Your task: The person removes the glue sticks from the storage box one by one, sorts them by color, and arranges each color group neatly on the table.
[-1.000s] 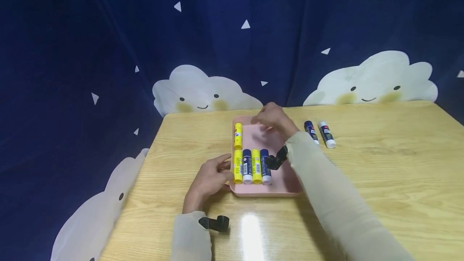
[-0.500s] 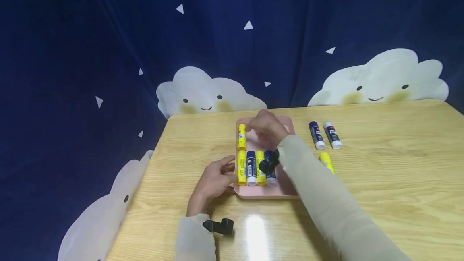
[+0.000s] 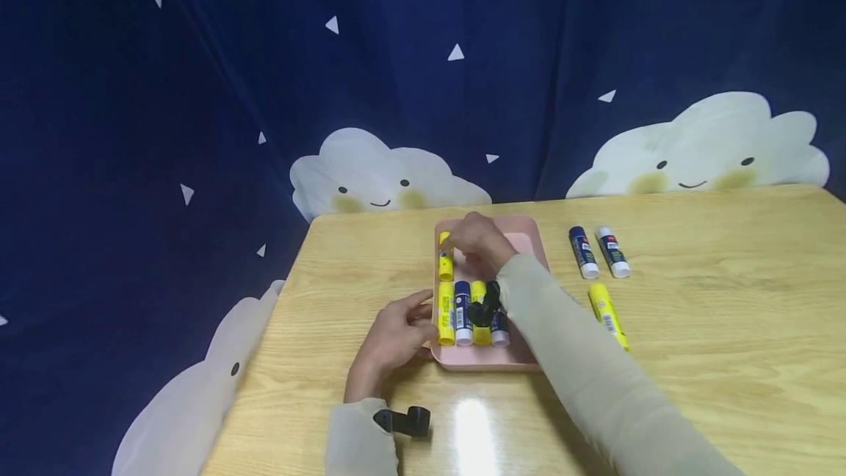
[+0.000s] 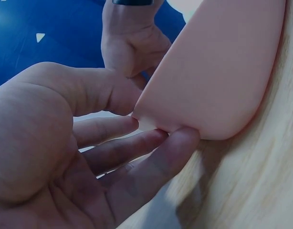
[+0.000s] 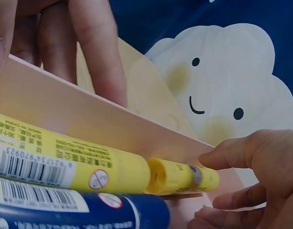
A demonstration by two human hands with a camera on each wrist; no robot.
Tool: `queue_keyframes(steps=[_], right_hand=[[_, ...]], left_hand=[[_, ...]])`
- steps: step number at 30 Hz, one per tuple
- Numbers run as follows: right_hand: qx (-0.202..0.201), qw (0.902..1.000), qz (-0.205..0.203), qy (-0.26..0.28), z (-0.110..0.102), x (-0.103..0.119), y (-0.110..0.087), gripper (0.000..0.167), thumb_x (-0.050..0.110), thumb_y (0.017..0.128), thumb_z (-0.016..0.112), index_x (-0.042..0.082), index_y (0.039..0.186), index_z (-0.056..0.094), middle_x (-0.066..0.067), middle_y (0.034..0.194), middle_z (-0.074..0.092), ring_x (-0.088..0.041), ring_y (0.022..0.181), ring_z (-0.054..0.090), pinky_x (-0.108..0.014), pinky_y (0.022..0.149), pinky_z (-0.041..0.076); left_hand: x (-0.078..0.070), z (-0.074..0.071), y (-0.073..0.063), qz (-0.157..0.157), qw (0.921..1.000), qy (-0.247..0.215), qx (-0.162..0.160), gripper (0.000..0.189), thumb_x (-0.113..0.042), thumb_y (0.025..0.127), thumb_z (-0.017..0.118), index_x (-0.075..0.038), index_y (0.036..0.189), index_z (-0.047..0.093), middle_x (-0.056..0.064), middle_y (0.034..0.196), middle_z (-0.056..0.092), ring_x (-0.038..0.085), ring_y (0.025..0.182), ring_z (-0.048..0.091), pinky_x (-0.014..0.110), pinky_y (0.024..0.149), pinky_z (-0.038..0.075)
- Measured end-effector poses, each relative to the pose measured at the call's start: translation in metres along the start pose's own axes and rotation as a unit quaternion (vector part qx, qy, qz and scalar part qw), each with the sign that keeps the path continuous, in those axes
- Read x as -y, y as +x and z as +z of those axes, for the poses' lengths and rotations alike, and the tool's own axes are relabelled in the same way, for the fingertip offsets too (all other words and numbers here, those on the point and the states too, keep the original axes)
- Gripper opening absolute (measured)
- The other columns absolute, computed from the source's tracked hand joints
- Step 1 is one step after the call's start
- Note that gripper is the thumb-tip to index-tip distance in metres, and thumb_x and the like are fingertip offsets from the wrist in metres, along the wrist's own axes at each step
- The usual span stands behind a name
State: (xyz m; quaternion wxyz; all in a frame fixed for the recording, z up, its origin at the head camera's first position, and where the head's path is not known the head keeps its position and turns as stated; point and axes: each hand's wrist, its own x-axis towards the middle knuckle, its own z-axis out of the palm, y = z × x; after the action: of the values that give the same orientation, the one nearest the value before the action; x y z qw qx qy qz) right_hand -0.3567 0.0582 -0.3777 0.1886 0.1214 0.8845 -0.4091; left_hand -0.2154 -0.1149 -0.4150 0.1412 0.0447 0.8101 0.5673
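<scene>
My left hand (image 3: pixel 394 333) grips the left wall of the pink tray (image 3: pixel 485 366) near its front corner; in the left wrist view, the thumb and fingers (image 4: pixel 177 152) lie on opposite sides of the wall. Over the tray's back left part, my right hand (image 3: pixel 479 238) touches a yellow glue stick (image 3: pixel 446 269) with an extended finger. That stick lies along the left wall, end to end with another yellow glue stick (image 3: pixel 446 318). Beside the latter lie a blue glue stick (image 3: pixel 463 322), a yellow one and a second blue one, partly behind the wrist camera.
Right of the tray, two blue-and-white glue sticks (image 3: pixel 584 252) lie on the wooden table (image 3: pixel 714 300). Nearer lies a yellow glue stick (image 3: pixel 608 314), partly behind the right sleeve. A dark blue curtain (image 3: pixel 396 57) with clouds hangs at the table's back edge.
My right hand has moved from the tray's back edge left and nearer, onto the back yellow glue stick. My left hand keeps its hold on the tray. The head view has shifted slightly.
</scene>
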Motion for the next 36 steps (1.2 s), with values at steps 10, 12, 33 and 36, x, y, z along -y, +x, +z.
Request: queue_keyframes(steps=[10,12,33,36], right_hand=[[-0.012,0.9999,0.0,-0.01,0.012,-0.001,0.001,0.031,0.027,0.078,0.079,0.007,0.098,0.069,-0.01,0.089,0.054,-0.027,0.076,0.056,-0.031,0.057,0.042],[-0.013,0.9999,-0.008,-0.004,0.013,-0.002,0.0,0.029,0.026,0.078,0.079,0.007,0.098,0.07,-0.011,0.094,0.056,-0.027,0.078,0.056,-0.031,0.057,0.042],[-0.017,0.9996,-0.025,-0.004,0.011,-0.004,-0.004,0.019,0.011,0.082,0.071,-0.002,0.096,0.069,-0.012,0.074,0.055,-0.026,0.062,0.058,-0.029,0.049,0.046],[-0.019,0.9992,-0.031,-0.016,0.009,-0.004,-0.003,0.017,0.01,0.081,0.07,-0.002,0.094,0.068,-0.011,0.075,0.054,-0.025,0.061,0.057,-0.029,0.049,0.045]], left_hand=[[0.003,0.003,-0.003,0.0,1.0,0.006,-0.005,0.071,-0.001,0.078,0.065,-0.007,0.148,0.049,0.018,0.133,0.06,0.024,0.101,0.064,0.036,0.067,0.062],[0.003,0.003,-0.003,0.003,0.9999,0.008,-0.006,0.071,0.0,0.078,0.064,-0.007,0.147,0.049,0.018,0.132,0.06,0.024,0.1,0.064,0.035,0.067,0.062],[0.001,0.002,-0.005,0.008,0.9999,0.002,-0.011,0.07,0.001,0.079,0.065,-0.006,0.147,0.05,0.019,0.131,0.06,0.024,0.097,0.064,0.035,0.064,0.062],[0.001,0.002,-0.004,0.008,0.9999,0.001,-0.012,0.071,0.001,0.078,0.065,-0.006,0.147,0.05,0.019,0.132,0.06,0.024,0.098,0.064,0.035,0.065,0.062]])
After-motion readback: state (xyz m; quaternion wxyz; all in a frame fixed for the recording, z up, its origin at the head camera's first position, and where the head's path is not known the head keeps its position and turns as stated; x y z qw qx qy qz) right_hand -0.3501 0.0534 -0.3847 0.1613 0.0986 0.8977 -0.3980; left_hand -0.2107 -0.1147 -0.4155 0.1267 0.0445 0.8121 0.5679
